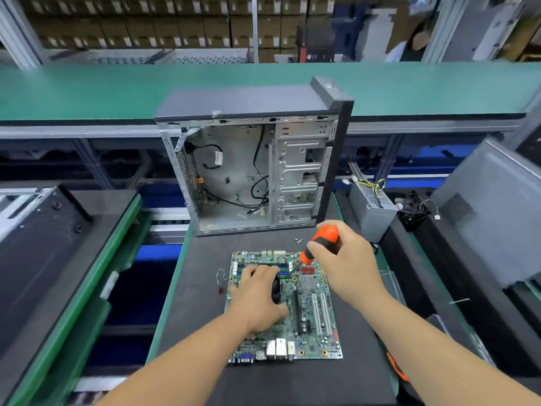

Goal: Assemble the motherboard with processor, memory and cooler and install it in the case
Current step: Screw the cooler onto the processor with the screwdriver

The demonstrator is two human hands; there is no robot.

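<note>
case [295,174]: bare grey sheet metal inside, dull sheen; outer shell is matt dark plastic
motherboard [310,315]: glossy green board, shiny metal ports at its 6 o'clock edge
screwdriver [323,240]: orange and black handle, looks rubbery, slight gloss
mat [202,303]: matt black, faintly grainy
power supply [370,213]: at 3 o'clock of the case, plain grey metal

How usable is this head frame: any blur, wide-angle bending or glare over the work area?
Head view: motherboard, both hands and screwdriver are fairly sharp under even light with no strong glare; the stacked boxes at the back are smeared by blur; the green shelf edge and side benches bow from wide-angle distortion.
</note>
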